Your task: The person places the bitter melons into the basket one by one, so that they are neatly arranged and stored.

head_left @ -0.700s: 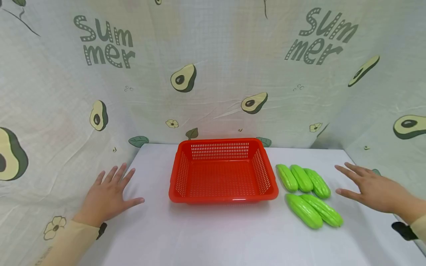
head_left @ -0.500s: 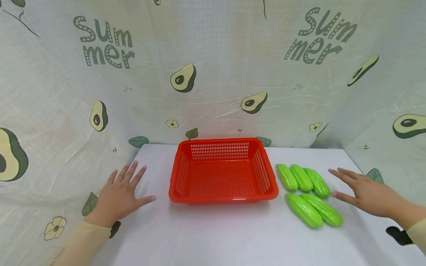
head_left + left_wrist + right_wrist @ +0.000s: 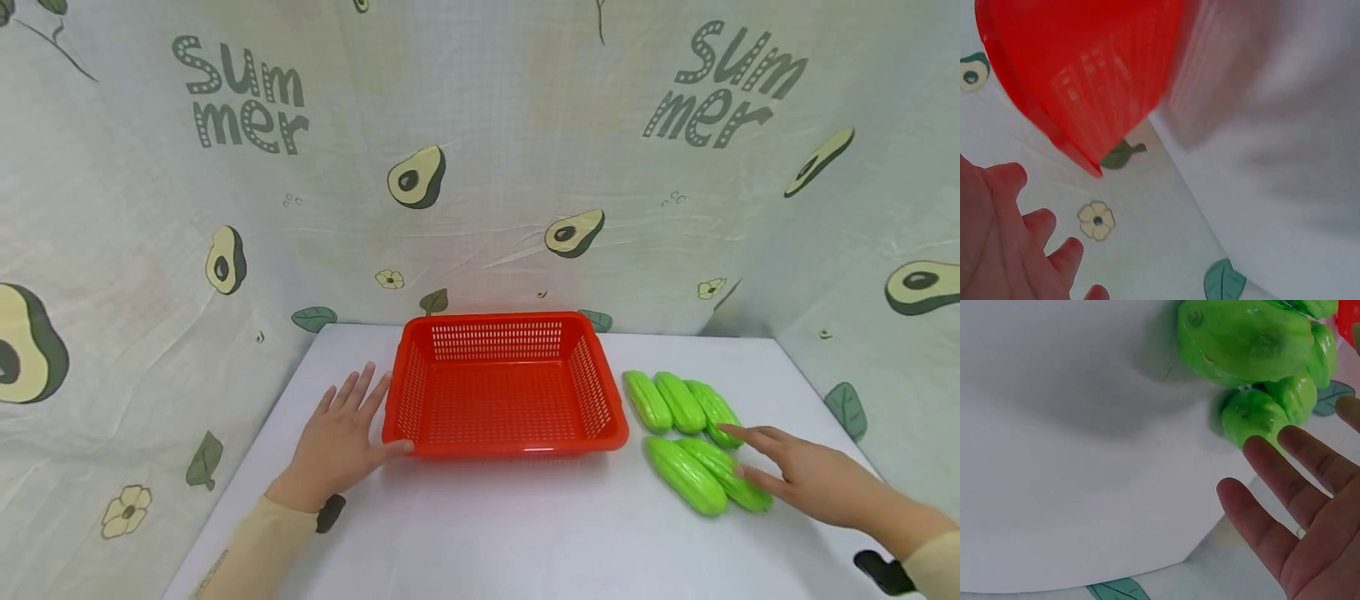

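A red plastic basket (image 3: 502, 450) with slotted walls stands on the white table. My left hand (image 3: 341, 450) is at its left side, fingers spread and straight, thumb overlapping the front left corner in the head view. In the left wrist view, its fingers (image 3: 1041, 222) show apart from the red rim (image 3: 1054, 134). To the basket's right lie glossy green cucumber-like vegetables, three in a back row (image 3: 680, 402) and two in front (image 3: 684, 477). My right hand (image 3: 817, 479) hovers at their right edge with extended fingers, fingertips overlapping the rightmost ones. Neither hand holds anything.
White table (image 3: 510, 533) surface extends in front of the basket. A pale cloth (image 3: 480, 108) printed with avocados and "summer" hangs behind and along both sides. Dark wrist straps (image 3: 883, 573) sit below the sleeves.
My left hand has moved right from the table's left edge to the basket. My right hand has moved left and nearer, to the green vegetables. Basket and vegetables have stayed put.
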Demonstrator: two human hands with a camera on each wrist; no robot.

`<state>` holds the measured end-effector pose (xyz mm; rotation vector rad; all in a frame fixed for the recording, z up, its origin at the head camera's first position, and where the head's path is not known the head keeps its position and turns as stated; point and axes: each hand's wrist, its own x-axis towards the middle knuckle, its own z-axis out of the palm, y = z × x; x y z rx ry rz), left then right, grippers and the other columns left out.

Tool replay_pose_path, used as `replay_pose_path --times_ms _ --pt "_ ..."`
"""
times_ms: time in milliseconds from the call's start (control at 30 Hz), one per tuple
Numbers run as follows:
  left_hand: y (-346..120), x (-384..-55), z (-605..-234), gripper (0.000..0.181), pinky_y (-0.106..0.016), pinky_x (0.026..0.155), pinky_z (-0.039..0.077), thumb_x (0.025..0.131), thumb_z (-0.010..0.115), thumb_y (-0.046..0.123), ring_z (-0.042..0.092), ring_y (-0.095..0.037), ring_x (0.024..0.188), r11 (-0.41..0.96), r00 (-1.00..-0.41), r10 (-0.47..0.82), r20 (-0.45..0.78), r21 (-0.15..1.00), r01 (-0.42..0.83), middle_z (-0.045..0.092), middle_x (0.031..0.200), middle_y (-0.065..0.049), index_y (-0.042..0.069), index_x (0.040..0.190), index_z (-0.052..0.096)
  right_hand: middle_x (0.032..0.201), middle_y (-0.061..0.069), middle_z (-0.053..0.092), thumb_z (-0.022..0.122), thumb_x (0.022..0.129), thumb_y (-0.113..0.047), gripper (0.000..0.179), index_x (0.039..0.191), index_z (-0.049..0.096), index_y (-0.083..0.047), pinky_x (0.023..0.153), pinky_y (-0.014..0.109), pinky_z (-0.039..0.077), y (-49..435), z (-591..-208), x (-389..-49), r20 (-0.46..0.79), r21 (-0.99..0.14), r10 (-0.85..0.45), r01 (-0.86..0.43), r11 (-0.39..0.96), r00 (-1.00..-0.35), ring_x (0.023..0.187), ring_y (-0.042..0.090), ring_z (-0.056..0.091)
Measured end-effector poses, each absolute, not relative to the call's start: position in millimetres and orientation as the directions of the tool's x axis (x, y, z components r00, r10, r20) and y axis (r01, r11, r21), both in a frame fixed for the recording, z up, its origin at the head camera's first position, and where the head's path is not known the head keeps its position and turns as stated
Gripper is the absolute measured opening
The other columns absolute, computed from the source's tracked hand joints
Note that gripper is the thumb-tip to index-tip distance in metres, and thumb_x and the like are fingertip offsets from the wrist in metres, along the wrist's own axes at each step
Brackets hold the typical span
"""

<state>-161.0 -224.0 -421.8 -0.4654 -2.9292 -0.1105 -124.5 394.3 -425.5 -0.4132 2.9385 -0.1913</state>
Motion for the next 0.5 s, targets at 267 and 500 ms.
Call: replay_pose_path --times_ms 267,500 --pt "-199 -166 -427 0.11 -0.061 0.114 0.021 0.079 0.047 0.085 0.021 -0.042 0.146 0.932 -0.935 0.324 0.142 0.121 0.341 0.018 0.164 -0.016 0.013 0.159 0.025 0.128 0.025 0.058 0.069 0.09 -0.048 0.062 0.14 0.056 -0.013 0.077 0.059 0.054 391 -439 -117 -0.163 -0.203 -0.288 -0.254 0.946 -0.944 0.099 0.038 0.066" --pt "-187 -164 -424 0.107 -0.061 0.113 0.024 0.081 0.047 0.084 0.025 -0.044 0.144 0.926 -0.932 0.341 0.125 0.127 0.356 0.023 0.162 -0.018 0.011 0.157 0.031 0.127 0.026 0.058 0.078 0.086 -0.034 0.061 0.139 0.057 -0.013 0.081 0.06 0.052 383 -440 -118 -0.171 -0.227 -0.31 -0.269 0.936 -0.935 0.104 0.043 0.063"
